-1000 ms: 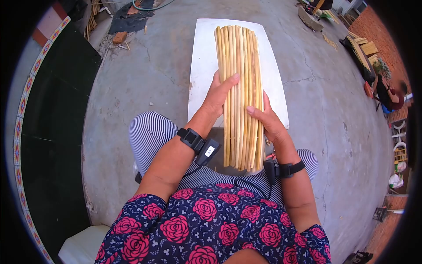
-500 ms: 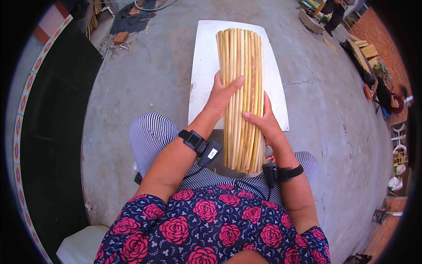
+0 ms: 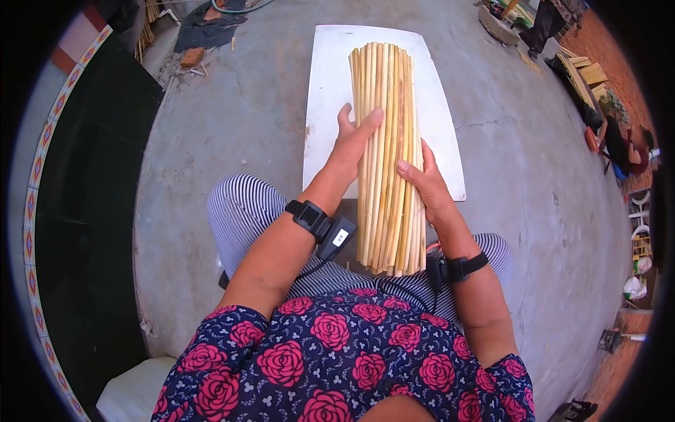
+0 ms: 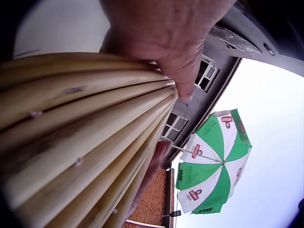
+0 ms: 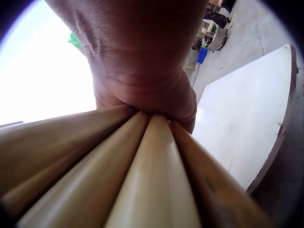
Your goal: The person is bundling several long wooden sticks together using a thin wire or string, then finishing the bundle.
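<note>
A thick bundle of pale yellow sticks (image 3: 387, 190) is held lengthwise in front of the body, its far part over the white board. My left hand (image 3: 349, 144) grips it from the left, thumb across the top and a fingertip standing off its side. Lower down on the opposite side, my right hand (image 3: 429, 184) holds it with the thumb on top. Up close in the left wrist view, the sticks (image 4: 85, 137) fan out below the hand. In the right wrist view, the right hand (image 5: 142, 71) wraps over several sticks (image 5: 156, 175). The fingers under the bundle are hidden.
The white board (image 3: 330, 91) lies beyond the knees (image 3: 242, 200). A dark green panel (image 3: 77, 232) stands at left. At the far right, a person (image 3: 622, 148) sits near piled sticks (image 3: 587, 70); another person's dark-clothed legs (image 3: 541, 32) show at the top right.
Both hands keep their hold while the bundle shifts slightly and looks rounder. One left fingertip now stands away from its side. Another person has come into view at the top right.
</note>
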